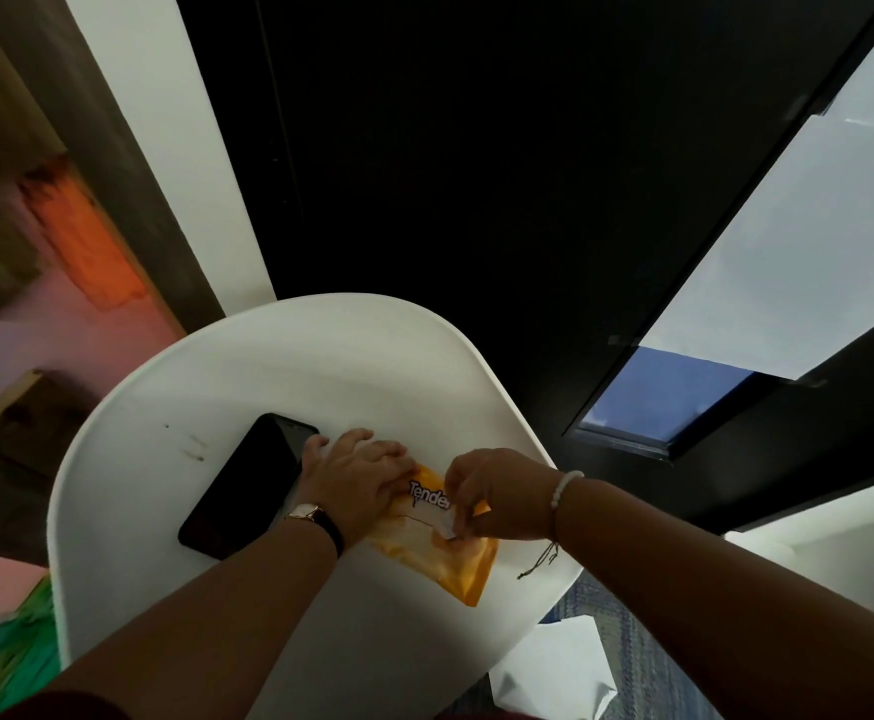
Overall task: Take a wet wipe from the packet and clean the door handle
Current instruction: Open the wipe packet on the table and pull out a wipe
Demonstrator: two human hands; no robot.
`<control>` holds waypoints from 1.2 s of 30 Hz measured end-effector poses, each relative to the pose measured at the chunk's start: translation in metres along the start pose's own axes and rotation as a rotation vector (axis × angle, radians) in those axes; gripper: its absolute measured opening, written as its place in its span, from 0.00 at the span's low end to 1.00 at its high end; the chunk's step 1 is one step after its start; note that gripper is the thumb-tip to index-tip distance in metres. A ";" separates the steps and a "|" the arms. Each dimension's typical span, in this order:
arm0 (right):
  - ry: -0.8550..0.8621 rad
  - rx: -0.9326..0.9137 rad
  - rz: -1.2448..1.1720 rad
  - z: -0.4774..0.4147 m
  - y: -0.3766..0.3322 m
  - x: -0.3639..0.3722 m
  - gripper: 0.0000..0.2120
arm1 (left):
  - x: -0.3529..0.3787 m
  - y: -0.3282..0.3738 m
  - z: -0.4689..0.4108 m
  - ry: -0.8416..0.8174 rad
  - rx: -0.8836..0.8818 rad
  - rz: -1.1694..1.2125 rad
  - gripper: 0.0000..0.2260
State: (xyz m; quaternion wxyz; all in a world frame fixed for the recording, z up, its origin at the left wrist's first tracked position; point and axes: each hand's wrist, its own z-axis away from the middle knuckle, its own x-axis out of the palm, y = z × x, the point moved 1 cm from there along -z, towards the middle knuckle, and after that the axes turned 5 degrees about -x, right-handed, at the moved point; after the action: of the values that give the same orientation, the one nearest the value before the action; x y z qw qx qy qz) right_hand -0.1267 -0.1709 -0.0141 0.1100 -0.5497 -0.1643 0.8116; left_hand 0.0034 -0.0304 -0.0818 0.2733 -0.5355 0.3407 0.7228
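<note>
An orange packet of wet wipes (437, 556) lies flat on a white rounded table (279, 376). My left hand (357, 478) presses flat on the packet's far end, fingers spread. My right hand (492, 493) pinches the white sticker flap (448, 524) on top of the packet between thumb and fingers. No wipe shows outside the packet. A black door (450, 148) stands behind the table; I cannot make out its handle in the dark.
A black phone (248, 485) lies on the table just left of my left hand. White paper sheets (554, 667) lie on the blue carpet at the lower right. A frosted glass panel (788, 226) stands at the right.
</note>
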 end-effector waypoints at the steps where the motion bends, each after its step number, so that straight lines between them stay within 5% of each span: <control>1: 0.000 -0.009 0.025 0.002 -0.001 -0.001 0.09 | 0.000 -0.001 0.000 -0.001 0.003 -0.013 0.22; 5: -0.075 -0.006 0.138 0.011 0.005 0.005 0.11 | 0.002 -0.001 0.002 -0.031 0.037 -0.015 0.30; 12: -0.111 0.077 0.175 0.019 0.002 0.014 0.17 | -0.015 0.015 0.006 0.049 0.071 0.033 0.12; 17: -0.007 0.106 0.225 0.014 -0.004 0.019 0.21 | -0.011 0.037 0.020 0.118 0.296 -0.060 0.13; 31: 0.014 0.215 0.124 0.012 -0.005 0.016 0.17 | -0.015 0.059 0.017 -0.025 0.249 -0.243 0.13; 36: 0.027 0.194 0.102 0.013 -0.005 0.012 0.16 | -0.015 0.050 0.010 -0.136 0.159 -0.031 0.10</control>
State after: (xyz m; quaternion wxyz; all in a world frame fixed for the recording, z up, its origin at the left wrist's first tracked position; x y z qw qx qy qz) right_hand -0.1428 -0.1643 -0.0182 0.1237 -0.5550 -0.0554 0.8207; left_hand -0.0359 -0.0540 -0.0561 0.3483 -0.4671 0.3695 0.7239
